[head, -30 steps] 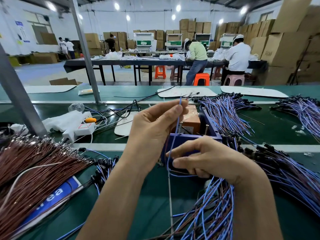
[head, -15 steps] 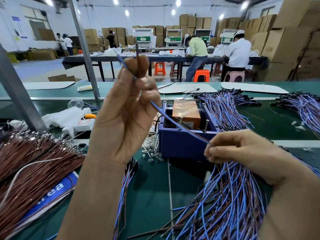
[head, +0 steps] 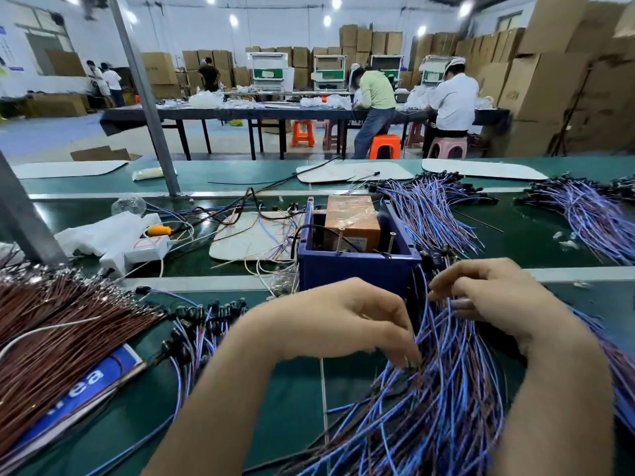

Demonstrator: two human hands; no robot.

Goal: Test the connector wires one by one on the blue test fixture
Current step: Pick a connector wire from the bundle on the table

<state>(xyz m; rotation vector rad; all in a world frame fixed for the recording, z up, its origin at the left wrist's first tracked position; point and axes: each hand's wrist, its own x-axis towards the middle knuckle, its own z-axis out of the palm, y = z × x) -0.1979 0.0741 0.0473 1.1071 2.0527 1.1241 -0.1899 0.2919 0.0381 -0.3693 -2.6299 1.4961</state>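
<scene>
Head view: A blue plastic open-topped test fixture box (head: 357,269) stands on the green conveyor work surface (head: 285,407), just beyond both hands. An orange-brown block wrapped in clear tape (head: 352,218) sits inside it.

A loose bundle of blue and brown connector wires (head: 446,400) lies to the near right of the fixture, fanning toward the camera. Its black connector ends are beside the fixture's right corner.

The left hand (head: 343,321) hangs in front of the fixture with its fingers curled downward. Its fingertips (head: 409,360) touch the bundle. Blur hides whether they pinch a strand.

The right hand (head: 498,297) is at the upper end of the bundle. Its curled fingers (head: 443,290) hold several strands, which run beneath them.

A thick sheaf of brown wires with metal terminals (head: 68,338) lies at the far left. A smaller group of blue wires with black plugs (head: 199,321) lies next to it. A white power strip (head: 144,252) lies left of the fixture.

2 further piles of blue-violet wires (head: 429,214) (head: 591,214) lie beyond on the right. 2 seated people (head: 378,94) (head: 453,97) work at a dark table (head: 240,113) in the background.
</scene>
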